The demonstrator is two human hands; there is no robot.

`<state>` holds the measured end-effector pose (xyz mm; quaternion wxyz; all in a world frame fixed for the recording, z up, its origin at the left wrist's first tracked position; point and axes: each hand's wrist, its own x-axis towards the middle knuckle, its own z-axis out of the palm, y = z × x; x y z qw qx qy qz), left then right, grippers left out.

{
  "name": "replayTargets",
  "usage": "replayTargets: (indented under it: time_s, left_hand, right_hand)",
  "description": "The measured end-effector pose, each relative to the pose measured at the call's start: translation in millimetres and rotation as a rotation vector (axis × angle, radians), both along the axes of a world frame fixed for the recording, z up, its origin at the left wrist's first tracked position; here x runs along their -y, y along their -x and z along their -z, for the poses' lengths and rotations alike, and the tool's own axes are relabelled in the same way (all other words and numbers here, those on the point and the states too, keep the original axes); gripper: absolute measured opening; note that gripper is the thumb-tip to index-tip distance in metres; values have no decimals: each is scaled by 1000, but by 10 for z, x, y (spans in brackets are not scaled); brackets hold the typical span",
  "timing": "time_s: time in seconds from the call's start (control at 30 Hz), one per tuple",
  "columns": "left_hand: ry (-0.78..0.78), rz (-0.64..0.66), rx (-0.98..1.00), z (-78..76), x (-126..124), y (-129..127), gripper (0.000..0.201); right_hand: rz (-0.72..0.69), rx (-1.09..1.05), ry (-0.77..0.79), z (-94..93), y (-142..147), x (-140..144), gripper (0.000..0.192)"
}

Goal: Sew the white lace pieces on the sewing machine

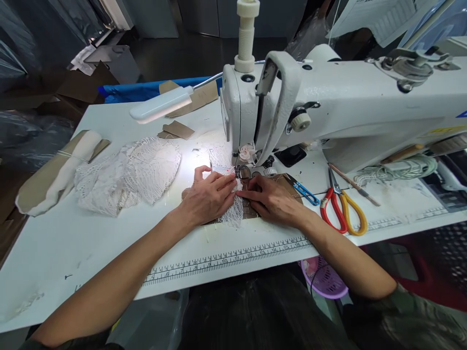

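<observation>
A strip of white lace [233,214] lies under the needle area of the white sewing machine [241,107], over a brown piece [251,210]. My left hand [211,197] rests flat on the lace, its fingers stretched toward the presser foot [241,171]. Just right of the foot is my right hand [273,198], with curled fingers and one digit reaching to the lace's edge. What its fingertips hold, if anything, is hidden. A lamp [160,104] lights the spot from the left.
White lace pieces [146,167] lie left of my hands, beside a tied bundle [60,170]. Blue thread snips [304,190] and red-and-yellow scissors [341,206] lie close to my right forearm. A ruler tape [226,261] runs along the front edge. A purple basket [328,282] sits below.
</observation>
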<state>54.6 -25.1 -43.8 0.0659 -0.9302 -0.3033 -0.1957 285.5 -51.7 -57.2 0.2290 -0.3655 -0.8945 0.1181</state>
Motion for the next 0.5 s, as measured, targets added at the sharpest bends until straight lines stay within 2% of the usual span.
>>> replayTargets:
  time_s: [0.13,0.33,0.5]
  left_hand:
    - [11,-48,-49,9,9,-21,27]
    - [15,-128,-69,55,-18,-61,29]
    - [50,-188,-95,25,-39,-110,32]
  right_hand:
    - [-12,6,-1,-20,16,9,36]
    - [42,46,-18,-9,38,-6,36]
    - [34,37,-29,-68,86,-40,35]
